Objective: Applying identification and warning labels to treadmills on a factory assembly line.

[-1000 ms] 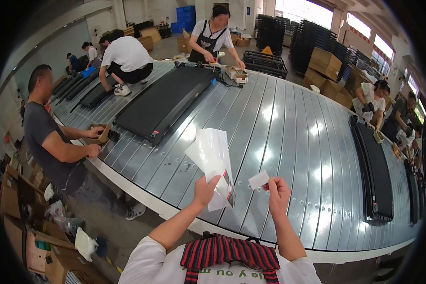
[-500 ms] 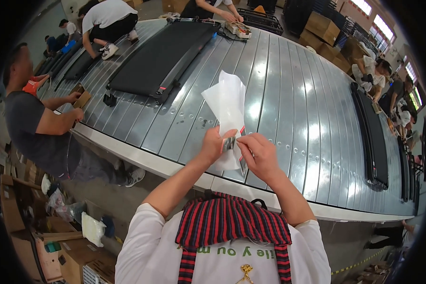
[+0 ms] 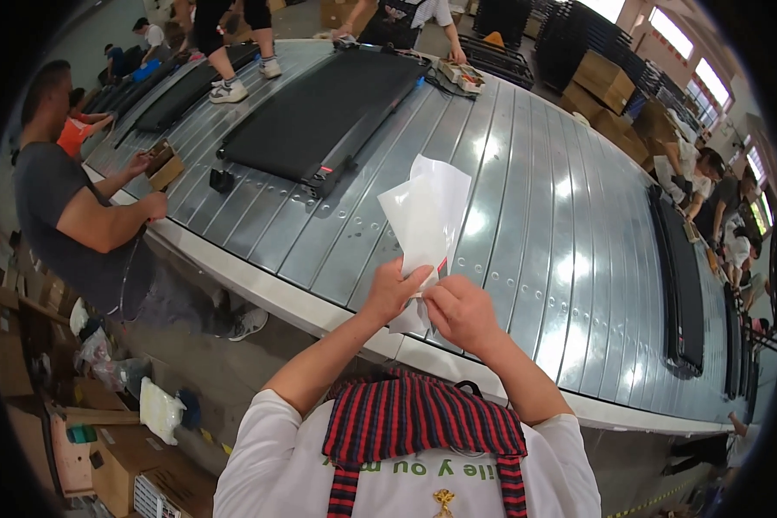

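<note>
Clasps glossy white sheets (image 3: 425,216) in the left hand (image 3: 393,289), with the thumb pressed over them; curls the fingers of the right hand (image 3: 464,311) together at their lower edge, beside the left thumb (cannot tell whether gripping anything there). Holds the sheets over the near side of the slatted metal table (image 3: 514,207), nearer than the black panel (image 3: 319,116)

Black panel (image 3: 319,116) lying on the metal table (image 3: 514,198), someone's 2 sneakers (image 3: 228,91) up there too lol, boxes (image 3: 604,79) stacked behind.

Glossy wht sheeting (image 3: 425,211), red-marked nr R edge, fanned top, held above metal tbl (image 3: 522,216).
</note>
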Tool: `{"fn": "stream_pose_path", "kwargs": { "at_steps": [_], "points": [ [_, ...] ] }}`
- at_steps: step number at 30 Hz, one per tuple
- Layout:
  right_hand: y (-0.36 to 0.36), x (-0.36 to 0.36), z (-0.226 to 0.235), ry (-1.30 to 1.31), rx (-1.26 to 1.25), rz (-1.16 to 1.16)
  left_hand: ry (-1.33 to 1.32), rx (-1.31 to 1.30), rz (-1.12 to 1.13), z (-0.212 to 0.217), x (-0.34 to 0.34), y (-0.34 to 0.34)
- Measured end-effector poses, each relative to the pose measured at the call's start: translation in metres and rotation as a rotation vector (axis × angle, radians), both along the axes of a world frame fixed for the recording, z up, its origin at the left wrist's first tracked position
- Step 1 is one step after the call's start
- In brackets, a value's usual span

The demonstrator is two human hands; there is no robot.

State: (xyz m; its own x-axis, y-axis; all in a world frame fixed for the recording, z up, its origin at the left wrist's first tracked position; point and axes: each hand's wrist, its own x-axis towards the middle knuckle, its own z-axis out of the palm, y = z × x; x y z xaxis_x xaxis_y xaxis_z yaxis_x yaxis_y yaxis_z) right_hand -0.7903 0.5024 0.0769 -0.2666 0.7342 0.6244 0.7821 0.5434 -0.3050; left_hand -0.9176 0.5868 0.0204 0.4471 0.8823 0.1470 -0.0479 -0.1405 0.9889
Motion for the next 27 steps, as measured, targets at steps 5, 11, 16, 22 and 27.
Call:
{"fn": "stream_pose_path", "kwargs": {
  "at_steps": [5, 11, 16, 22, 27],
  "points": [
    [-0.002, 0.004, -0.001, 0.068, -0.003, 0.019, 0.133, 0.083, 0.165, 0.014, -0.021, 0.018],
    [0.011, 0.068, -0.025, 0.646, -0.127, -0.127, 0.042, -0.139, 0.126, 0.048, -0.043, 0.011],
    [0.022, 0.102, -0.035, 1.162, -0.325, -0.08, 0.048, -0.1, -0.142, 0.075, -0.028, -0.007],
    [0.028, 0.106, -0.037, 1.517, -0.516, 0.287, 0.259, -0.112, -0.215, 0.064, -0.011, 0.002],
    [0.034, 0.108, -0.019, 1.184, -0.535, 0.06, 0.316, -0.133, -0.187, 0.063, -0.005, 0.018]
  ]
}}
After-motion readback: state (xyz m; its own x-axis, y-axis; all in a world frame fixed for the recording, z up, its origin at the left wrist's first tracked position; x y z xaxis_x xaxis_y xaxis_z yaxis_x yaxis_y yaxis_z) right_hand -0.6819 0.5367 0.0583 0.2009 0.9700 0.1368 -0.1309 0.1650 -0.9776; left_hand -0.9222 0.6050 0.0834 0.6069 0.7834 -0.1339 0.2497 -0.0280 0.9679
